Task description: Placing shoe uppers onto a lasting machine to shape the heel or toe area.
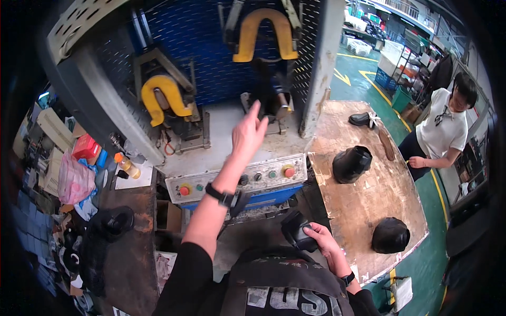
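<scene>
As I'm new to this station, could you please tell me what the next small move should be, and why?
Probably to ease the left hand slightly closer to the dark form below the right-hand yellow horseshoe: its fingers are spread and point that way, seemingly holding nothing, while the right hand grips a black piece.

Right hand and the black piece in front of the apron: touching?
Touching. The head view shows the right hand gripping the black piece by its right side, no gap visible.
</scene>
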### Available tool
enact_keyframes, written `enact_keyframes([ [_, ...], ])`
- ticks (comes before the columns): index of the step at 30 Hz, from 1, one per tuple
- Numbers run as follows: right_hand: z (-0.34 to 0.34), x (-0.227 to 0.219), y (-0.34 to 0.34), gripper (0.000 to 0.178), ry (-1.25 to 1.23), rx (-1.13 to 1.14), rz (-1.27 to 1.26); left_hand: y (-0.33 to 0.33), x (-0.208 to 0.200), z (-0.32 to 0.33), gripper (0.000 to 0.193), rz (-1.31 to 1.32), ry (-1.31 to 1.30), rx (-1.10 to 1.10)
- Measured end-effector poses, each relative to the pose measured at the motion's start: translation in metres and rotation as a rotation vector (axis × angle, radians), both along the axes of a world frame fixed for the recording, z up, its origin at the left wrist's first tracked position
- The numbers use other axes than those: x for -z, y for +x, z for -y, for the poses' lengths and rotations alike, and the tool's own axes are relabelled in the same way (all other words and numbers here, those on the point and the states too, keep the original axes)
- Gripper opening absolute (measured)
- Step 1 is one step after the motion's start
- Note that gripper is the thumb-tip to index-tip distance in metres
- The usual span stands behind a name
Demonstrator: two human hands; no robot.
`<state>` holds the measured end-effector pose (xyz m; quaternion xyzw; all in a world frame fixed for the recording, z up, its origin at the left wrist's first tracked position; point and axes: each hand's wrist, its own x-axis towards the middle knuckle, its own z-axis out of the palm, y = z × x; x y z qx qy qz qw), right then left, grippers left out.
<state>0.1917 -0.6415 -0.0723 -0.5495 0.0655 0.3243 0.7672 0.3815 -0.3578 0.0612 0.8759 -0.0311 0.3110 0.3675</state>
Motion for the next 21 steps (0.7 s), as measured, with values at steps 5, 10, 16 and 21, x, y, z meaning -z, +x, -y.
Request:
enact_keyframes([
  [5, 0.046, 0.010, 0.005, 0.013, -0.034, 0.243, 0.019, 0.052, -0.001, -0.002, 0.028, 0.451, 0.310, -0.281],
  [10, 0.060, 0.017, 0.006, 0.029, 0.006, 0.337, -0.065, -0.032, 0.004, 0.049, 0.021, 0.587, 0.225, 0.145],
  [16, 0.041, 0.032, 0.028, 0.041, 0.256, 0.359, -0.054, -0.142, 0.023, 0.120, 0.023, 0.273, 0.640, 1.255],
  [21, 0.044, 0.025, 0.005, 0.035, 0.926, 0.574, 0.104, -0.158, 0.060, 0.130, 0.023, 0.223, 0.663, 1.415],
])
